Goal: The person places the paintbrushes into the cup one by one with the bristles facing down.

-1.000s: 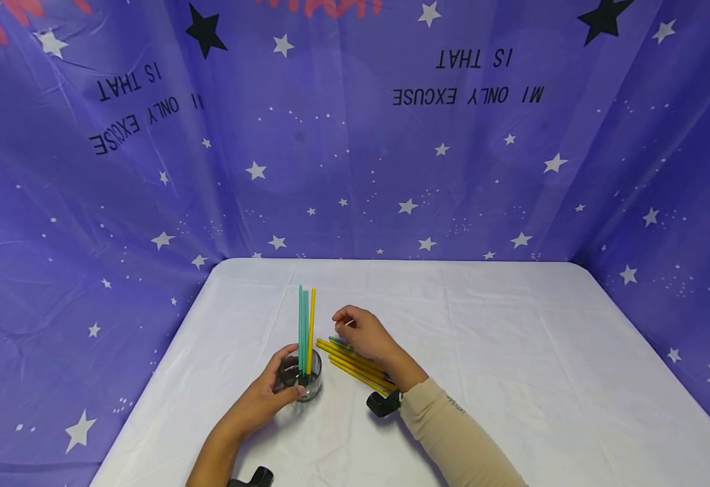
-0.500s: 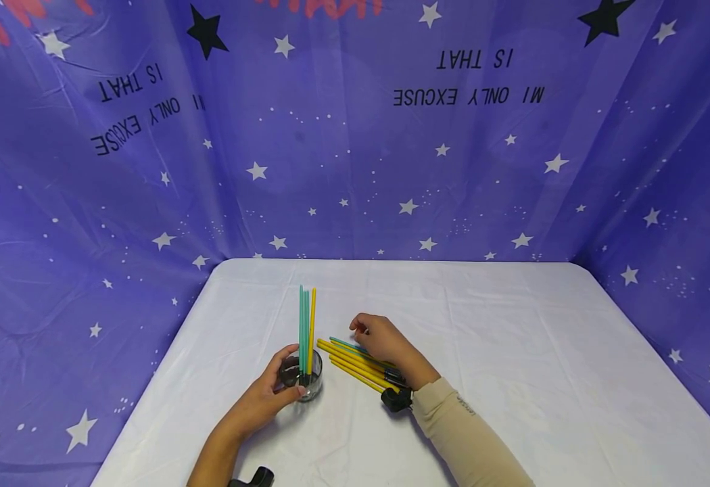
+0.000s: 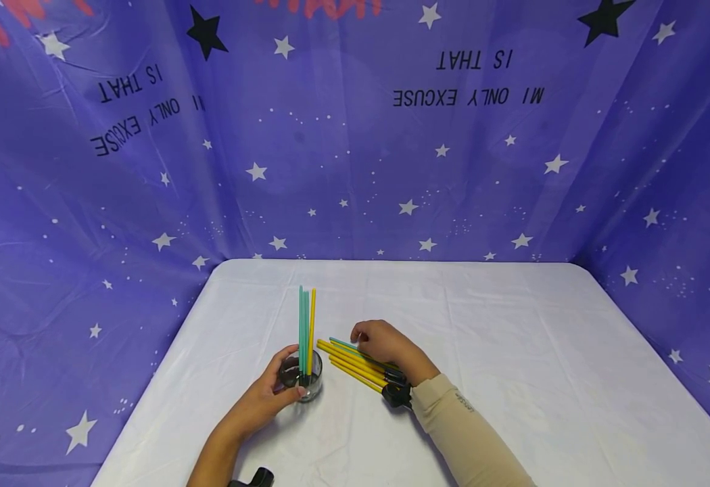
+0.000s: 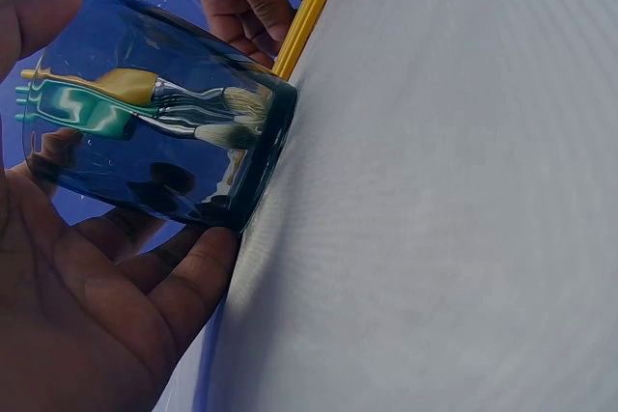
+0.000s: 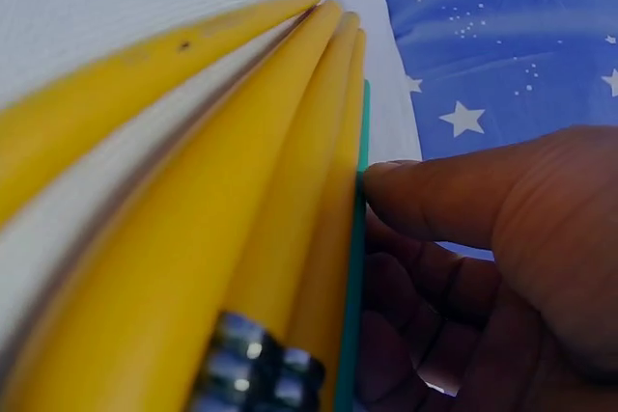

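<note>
A dark clear glass [image 3: 312, 387] stands on the table, and my left hand [image 3: 264, 398] grips its side. In it, bristles down, several paintbrushes lean: teal-handled brushes [image 3: 303, 328] and a yellow-handled brush [image 3: 312, 325]. The left wrist view shows the bristles [image 4: 232, 132] through the glass wall. My right hand [image 3: 385, 341] is at the far side of a row of yellow-handled paintbrushes [image 3: 355, 364] lying on the table. There its thumb [image 5: 425, 190] and curled fingers pinch a thin teal-handled paintbrush [image 5: 355, 267]. The fingertips are partly hidden behind that handle.
White cloth covers the table [image 3: 513, 352]. A purple curtain [image 3: 355, 135] with stars and mirrored lettering hangs behind and at both sides. A black wrist camera [image 3: 396, 396] sits close to the lying brushes' near ends.
My right hand has moved right and lowered along the lying brushes, down to the teal-handled one. My left hand, the glass and the brushes in it have stayed in place.
</note>
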A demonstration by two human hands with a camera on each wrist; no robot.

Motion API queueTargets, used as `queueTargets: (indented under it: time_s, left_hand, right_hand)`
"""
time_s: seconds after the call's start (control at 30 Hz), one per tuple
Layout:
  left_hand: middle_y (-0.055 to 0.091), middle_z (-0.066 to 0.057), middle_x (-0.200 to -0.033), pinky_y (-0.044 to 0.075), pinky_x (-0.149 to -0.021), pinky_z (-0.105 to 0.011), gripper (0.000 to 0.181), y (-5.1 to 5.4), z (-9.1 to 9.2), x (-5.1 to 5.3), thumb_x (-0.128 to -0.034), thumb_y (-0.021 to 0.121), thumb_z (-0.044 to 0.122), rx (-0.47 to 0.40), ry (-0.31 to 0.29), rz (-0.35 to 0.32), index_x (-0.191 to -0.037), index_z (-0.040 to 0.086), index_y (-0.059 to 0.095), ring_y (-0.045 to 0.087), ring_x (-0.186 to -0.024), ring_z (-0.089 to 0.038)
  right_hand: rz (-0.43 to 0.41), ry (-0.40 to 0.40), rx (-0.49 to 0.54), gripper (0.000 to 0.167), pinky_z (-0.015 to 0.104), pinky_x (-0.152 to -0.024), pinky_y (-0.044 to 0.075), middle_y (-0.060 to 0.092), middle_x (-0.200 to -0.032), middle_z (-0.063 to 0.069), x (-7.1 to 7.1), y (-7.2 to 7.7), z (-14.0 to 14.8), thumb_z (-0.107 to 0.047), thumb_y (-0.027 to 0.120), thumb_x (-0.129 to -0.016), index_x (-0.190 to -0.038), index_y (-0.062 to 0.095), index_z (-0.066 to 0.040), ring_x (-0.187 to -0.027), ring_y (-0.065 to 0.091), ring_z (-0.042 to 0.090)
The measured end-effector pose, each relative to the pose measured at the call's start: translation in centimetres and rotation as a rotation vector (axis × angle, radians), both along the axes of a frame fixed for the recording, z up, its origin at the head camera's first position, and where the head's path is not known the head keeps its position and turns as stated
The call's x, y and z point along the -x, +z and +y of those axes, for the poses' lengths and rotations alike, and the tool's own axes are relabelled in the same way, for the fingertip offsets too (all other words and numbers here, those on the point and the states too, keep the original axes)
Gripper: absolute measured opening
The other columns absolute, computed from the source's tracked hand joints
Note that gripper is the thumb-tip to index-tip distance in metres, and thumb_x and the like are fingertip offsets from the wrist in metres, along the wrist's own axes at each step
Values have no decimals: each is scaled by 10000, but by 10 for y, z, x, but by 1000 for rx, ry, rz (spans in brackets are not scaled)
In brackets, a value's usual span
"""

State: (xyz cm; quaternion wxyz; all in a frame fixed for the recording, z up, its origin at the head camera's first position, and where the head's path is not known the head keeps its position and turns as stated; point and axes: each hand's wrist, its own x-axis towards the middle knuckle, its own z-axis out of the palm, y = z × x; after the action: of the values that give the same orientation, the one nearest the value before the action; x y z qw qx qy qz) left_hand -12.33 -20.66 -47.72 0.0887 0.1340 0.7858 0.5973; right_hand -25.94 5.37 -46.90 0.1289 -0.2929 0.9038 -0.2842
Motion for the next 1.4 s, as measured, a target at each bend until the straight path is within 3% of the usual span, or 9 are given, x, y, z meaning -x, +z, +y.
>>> queueTargets:
  time_s: [0.23,0.37,0.73,1.17,1.4]
  left_hand:
    - [400,-234,-1480,346,-1065,-506,728,1,1,0,-941,669,155,15,11,-8,-1538,197,253,489,-1298,-351]
    - [418,-209,-1477,355,-1065,-459,729,-1,1,0,-937,675,159,28,33,-19,-1536,213,264,500,-1290,-329]
    - [429,-195,-1467,395,-1019,-306,733,-3,0,1,-932,682,156,15,44,-25,-1536,226,273,513,-1276,-319]
    - [406,-207,-1485,377,-1027,-299,744,-3,-1,2,-933,687,167,12,29,-34,-1539,235,259,498,-1293,-329]
    - [397,-238,-1479,389,-1014,-279,738,-3,-1,1,-940,674,156,3,9,-15,-1542,199,249,492,-1292,-350]
  right_hand:
    - [68,23,-93,168,352,-750,464,622,-828,-28,-2,1,-4,-9,620,-895,-987,712,-115,-767,550,149]
    - [51,20,-106,170,347,-754,463,623,-827,-33,-2,1,-5,-11,616,-906,-990,720,-116,-769,546,139]
    - [3,64,-57,163,362,-776,488,650,-907,-1,2,6,-1,22,606,-912,-988,706,-80,-825,572,155]
    - [-32,61,20,187,403,-836,484,659,-981,4,-1,28,3,23,575,-930,-1016,691,-95,-959,606,204]
    - [-35,70,76,150,383,-812,479,647,-977,8,-3,37,5,0,580,-951,-1035,676,-79,-923,585,193]
